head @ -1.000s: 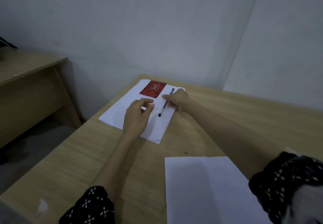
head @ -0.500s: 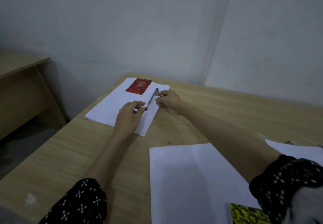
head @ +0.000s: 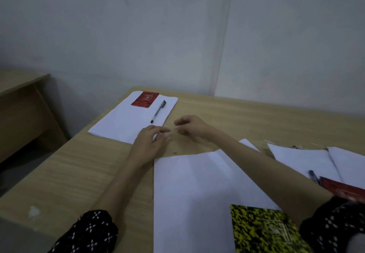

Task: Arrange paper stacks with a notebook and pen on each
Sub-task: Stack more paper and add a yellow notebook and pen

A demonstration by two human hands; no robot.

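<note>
Hands hovered empty near the table's (head: 256,112) far edge: left hand (head: 150,142) and right hand (head: 192,127) loosely open, fingers curled, holding nothing.

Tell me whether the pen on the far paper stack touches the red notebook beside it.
Apart. The head view shows a strip of white paper between the pen and the red notebook; both lie flat on the far paper stack.
</note>
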